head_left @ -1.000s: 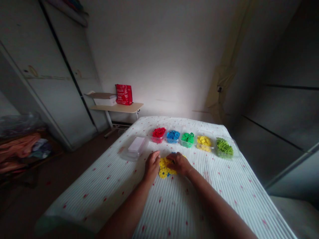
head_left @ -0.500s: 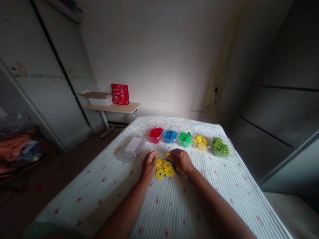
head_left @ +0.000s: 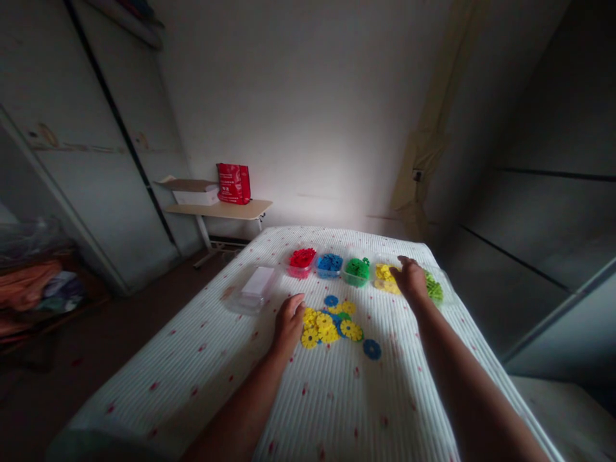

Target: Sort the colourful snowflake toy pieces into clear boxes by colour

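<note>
A loose pile of yellow, blue and green flower-shaped plastic discs [head_left: 327, 327] lies on the striped cloth in front of me. My left hand [head_left: 289, 321] rests at the pile's left edge, open, with its fingers slightly bent. My right hand [head_left: 412, 281] is over the right side of the clear tub of yellow discs [head_left: 385, 277], thumb and fingers apart, and nothing shows between them. It partly hides the tub of light green pieces [head_left: 434, 289]. One blue disc [head_left: 372, 350] lies apart, to the right of the pile.
Clear tubs of red discs [head_left: 301, 262], blue discs [head_left: 330, 264] and green discs [head_left: 357, 271] stand in the same row. At left, a clear plastic container [head_left: 245, 301] holds a white block [head_left: 258, 281]. Behind, a small table [head_left: 240, 210] bears a red bag [head_left: 234, 184].
My right hand has moved from the pile up and right to the tub of yellow discs; the yellow disc at its fingers no longer shows there. My left hand has stayed beside the pile.
</note>
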A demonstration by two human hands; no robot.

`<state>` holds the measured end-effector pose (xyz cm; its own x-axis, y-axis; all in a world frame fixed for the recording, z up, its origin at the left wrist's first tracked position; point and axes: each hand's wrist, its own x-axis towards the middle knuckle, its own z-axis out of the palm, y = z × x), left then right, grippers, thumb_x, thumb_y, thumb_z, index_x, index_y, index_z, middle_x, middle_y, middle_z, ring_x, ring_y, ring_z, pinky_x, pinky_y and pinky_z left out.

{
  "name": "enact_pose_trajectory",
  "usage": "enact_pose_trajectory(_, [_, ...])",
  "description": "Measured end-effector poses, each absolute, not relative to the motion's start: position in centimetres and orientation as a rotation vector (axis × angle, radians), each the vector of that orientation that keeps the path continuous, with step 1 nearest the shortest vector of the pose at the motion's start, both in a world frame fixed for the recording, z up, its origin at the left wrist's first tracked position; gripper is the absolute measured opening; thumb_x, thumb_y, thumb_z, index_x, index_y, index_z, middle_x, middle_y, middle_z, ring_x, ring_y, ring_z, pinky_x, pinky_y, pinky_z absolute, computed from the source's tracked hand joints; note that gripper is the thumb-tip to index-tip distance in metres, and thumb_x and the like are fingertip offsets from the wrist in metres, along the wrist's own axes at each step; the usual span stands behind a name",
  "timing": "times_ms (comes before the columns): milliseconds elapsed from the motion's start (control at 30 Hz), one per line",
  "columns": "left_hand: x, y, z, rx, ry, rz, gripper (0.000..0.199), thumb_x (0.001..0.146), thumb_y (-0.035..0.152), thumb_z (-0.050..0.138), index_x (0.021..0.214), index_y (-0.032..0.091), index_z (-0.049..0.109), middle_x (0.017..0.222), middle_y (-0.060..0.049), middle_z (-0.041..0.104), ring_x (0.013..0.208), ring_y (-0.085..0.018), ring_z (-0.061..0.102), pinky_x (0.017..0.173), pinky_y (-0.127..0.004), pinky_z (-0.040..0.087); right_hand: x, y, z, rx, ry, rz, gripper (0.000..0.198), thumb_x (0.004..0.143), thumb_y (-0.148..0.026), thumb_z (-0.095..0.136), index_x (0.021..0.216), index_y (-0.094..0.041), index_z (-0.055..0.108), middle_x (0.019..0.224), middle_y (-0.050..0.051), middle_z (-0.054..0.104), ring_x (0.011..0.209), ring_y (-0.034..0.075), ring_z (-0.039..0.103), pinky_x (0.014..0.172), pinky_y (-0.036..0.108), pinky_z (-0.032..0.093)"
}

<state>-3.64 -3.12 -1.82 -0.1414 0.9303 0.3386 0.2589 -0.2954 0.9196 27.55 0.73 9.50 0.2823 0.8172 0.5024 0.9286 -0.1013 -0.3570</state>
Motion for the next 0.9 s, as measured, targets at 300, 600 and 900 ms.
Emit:
enact_pose_trajectory(300, [-3.8, -3.2, -1.9, 1.581, 1.357, 1.474, 0.031, 0.079, 0.023, 0.049, 0.106, 0.017, 0.062, 0.109, -0.009, 0.065, 0.105, -0.02, 0.058, 0.094, -0.036, 0.045, 23.7, -2.8, 5.6, -1.668, -1.956, 0.039, 0.018, 0.076, -0.019, 0.052, 0.082, -0.018, 0.068, 0.081, 0.006, 0.07, 0.071, 0.017, 0.064, 0.069, 0.025, 0.045])
enact_pose_trajectory(600, [-2.9, -5.1, 0.6, 2.157, 1.508, 1.148, 0.033, 0.074, 0.024, 0.058, 0.106, 0.021, 0.065, 0.106, -0.008, 0.066, 0.102, -0.024, 0.056, 0.094, -0.039, 0.04, 25.0, -5.8, 2.7, -1.674, -2.102, 0.175, 0.022, 0.08, -0.02, 0.045, 0.08, -0.018, 0.066, 0.084, 0.006, 0.066, 0.078, 0.016, 0.061, 0.07, 0.023, 0.044])
enact_pose_trajectory(900, [-2.0, -6.1, 1.4, 2.366, 1.392, 0.929, 0.034, 0.072, 0.03, 0.063, 0.106, 0.035, 0.065, 0.116, -0.002, 0.062, 0.11, -0.025, 0.048, 0.097, -0.042, 0.033, 22.1, -5.8, 2.5, -1.466, -2.056, 0.344, 0.028, 0.083, -0.019, 0.042, 0.09, -0.021, 0.069, 0.092, 0.007, 0.067, 0.086, 0.018, 0.062, 0.079, 0.03, 0.049])
